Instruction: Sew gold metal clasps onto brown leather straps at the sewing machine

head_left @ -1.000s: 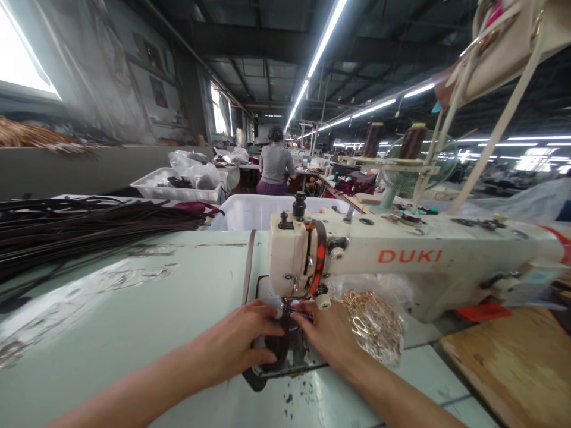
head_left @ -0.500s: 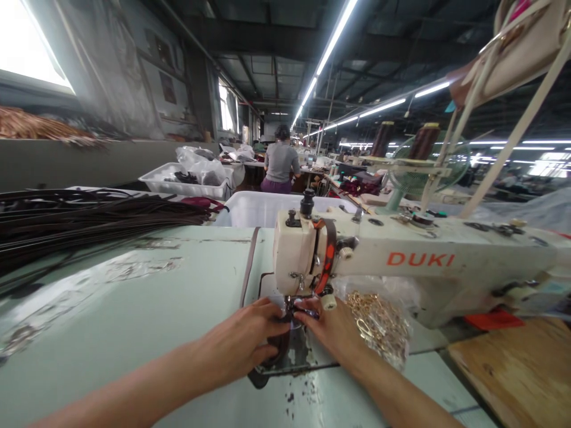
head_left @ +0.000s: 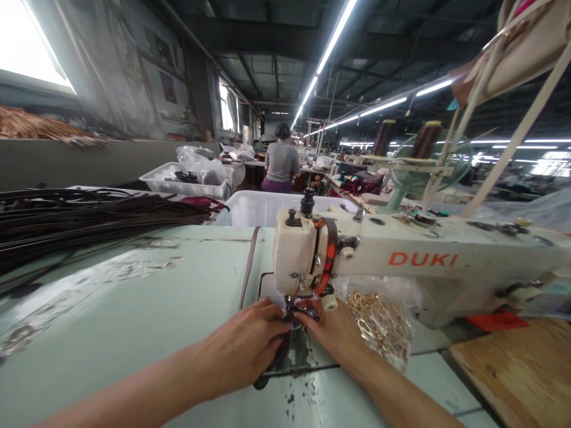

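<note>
A white sewing machine [head_left: 419, 258] marked DUKI stands before me, its needle area between my two hands. My left hand [head_left: 254, 336] is closed, pinching a dark leather strap [head_left: 280, 355] just left of the presser foot [head_left: 289, 306]. Part of that strap curves down beside the fingers over the metal bed plate [head_left: 307, 353]. From the right, my right hand [head_left: 334, 330] reaches in with thumb and fingers pressed together by the foot. A small dark, shiny piece is at its fingertips, too hidden to name. A brown strip [head_left: 251, 267] runs behind the hands to the table's far edge.
Gold-coloured metal hooks [head_left: 379, 324] lie in a clear bag right of my right hand. Dark straps [head_left: 89, 220] are heaped at the left. Behind the machine is a white bin [head_left: 250, 205]. A wooden board [head_left: 517, 368] lies at the right. A person [head_left: 281, 160] sits farther off.
The lower fingers of my left hand have drawn together and cover more of the curved strap. My right hand stays almost in place.
</note>
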### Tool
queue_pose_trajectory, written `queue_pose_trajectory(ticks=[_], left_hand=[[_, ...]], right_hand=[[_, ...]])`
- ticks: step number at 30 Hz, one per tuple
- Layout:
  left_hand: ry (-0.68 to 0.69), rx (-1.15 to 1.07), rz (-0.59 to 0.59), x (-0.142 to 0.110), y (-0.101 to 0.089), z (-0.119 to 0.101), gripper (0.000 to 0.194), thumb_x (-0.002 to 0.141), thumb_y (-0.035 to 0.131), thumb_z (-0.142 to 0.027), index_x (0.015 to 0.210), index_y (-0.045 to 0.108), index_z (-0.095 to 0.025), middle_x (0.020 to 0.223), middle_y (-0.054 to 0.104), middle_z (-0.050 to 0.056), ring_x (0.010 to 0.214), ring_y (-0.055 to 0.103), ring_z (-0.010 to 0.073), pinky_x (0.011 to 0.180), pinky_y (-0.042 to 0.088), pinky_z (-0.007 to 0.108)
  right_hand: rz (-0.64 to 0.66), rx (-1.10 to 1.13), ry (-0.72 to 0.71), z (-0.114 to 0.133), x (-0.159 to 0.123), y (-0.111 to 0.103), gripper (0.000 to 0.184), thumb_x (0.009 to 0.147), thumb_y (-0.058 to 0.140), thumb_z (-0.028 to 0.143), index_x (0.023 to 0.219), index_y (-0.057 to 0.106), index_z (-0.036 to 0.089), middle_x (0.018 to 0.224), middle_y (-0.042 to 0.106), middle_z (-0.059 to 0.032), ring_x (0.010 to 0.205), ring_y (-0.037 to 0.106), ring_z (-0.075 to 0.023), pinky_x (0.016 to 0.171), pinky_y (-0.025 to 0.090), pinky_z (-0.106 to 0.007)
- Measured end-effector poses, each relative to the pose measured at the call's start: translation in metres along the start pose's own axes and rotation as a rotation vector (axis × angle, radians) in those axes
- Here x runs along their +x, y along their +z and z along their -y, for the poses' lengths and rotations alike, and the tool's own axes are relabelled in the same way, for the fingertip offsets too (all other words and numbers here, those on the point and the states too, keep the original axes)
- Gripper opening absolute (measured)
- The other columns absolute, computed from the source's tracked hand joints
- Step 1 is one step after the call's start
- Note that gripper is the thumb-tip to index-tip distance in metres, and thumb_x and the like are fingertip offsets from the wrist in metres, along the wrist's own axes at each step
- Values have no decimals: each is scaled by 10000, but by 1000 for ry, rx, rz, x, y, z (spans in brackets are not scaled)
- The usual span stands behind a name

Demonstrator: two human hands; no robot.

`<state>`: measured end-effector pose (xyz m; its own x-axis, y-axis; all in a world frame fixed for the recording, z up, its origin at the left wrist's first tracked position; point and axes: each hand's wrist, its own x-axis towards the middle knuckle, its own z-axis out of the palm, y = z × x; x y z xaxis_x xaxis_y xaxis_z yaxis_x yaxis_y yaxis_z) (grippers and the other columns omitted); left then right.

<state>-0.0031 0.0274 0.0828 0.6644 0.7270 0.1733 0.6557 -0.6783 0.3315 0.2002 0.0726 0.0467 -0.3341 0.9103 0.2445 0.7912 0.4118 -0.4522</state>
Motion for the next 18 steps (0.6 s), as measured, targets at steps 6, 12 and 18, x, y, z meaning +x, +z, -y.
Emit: queue_pose_trajectory(ticks=[6, 12, 18], left_hand=[[15, -31, 55, 0, -5, 6, 311, 904, 508, -128, 1173, 593, -260, 1075, 574, 25, 1067, 513, 213, 945, 443, 338], [16, -3, 68, 3, -2, 8, 314, 843, 646, -159, 1145, 617, -243, 1045, 573, 27, 1061, 512, 226, 921, 461, 337], [13, 168, -18, 7, 19, -9, 208, 946, 506, -214, 1100, 637, -167, 1000, 614, 79, 975, 551, 251, 897, 474, 403]], right_hand=[[-19, 5, 0, -1, 0, 1, 176, 846, 655, 331, 1005, 702, 272, 986, 720, 1, 913, 658, -231, 795, 480, -313], [-27, -67, -37, -1, -3, 3, 188, 865, 635, 321, 1032, 711, 278, 981, 718, -19, 904, 659, -239, 807, 485, -340], [4, -109, -117, -1, -2, 3, 211, 885, 590, 258, 1059, 704, 293, 1061, 704, 1, 943, 657, -228, 838, 489, -334]])
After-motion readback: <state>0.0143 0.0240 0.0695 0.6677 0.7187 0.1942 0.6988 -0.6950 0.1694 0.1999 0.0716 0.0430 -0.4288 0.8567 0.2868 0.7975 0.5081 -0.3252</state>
